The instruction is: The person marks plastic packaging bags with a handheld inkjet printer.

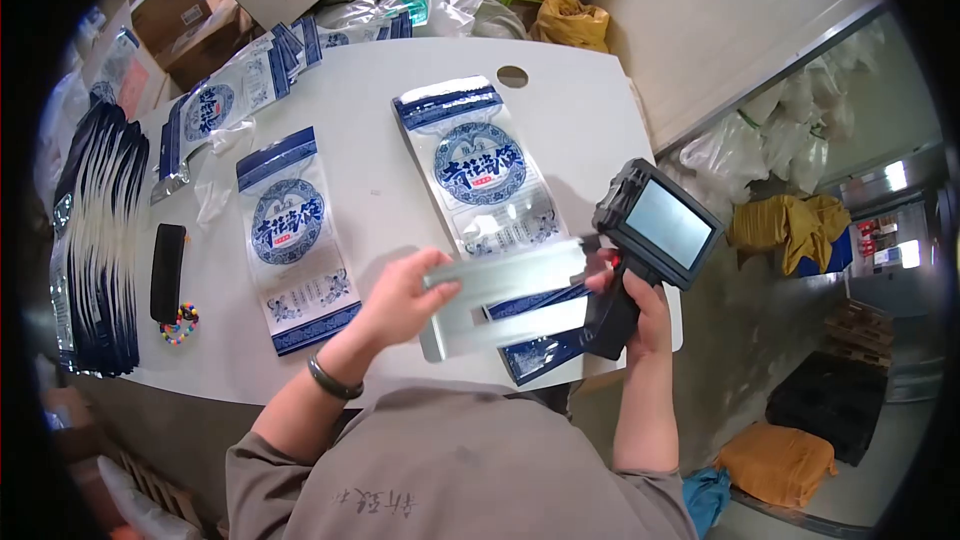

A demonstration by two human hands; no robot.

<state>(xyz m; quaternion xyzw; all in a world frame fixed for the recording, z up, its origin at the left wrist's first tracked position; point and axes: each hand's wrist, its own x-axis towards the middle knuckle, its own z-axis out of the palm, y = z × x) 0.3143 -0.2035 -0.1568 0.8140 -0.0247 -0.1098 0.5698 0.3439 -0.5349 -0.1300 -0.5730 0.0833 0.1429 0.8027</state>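
Observation:
My right hand [648, 318] is wrapped round the grip of a black handheld inkjet printer [603, 312], its lit screen facing up at me. A clear-grey flat guide plate [512, 267] with a long slot lies to the printer's left, its right end at the printer's head. My left hand [398, 300] pinches the plate's left edge between thumb and fingers. Beneath the plate is a stack of blue-and-white printed pouches [480, 162], partly covered by it. Another flat pouch [293, 225] lies to the left of my left hand.
A tall row of pouches [100, 240] stands at the table's left edge. Near it lie a black case [168, 273] and a colourful bead string [180, 324]. More pouches [215, 105] lie at the back left, before cardboard boxes [175, 15]. The white table [390, 190] has a round hole.

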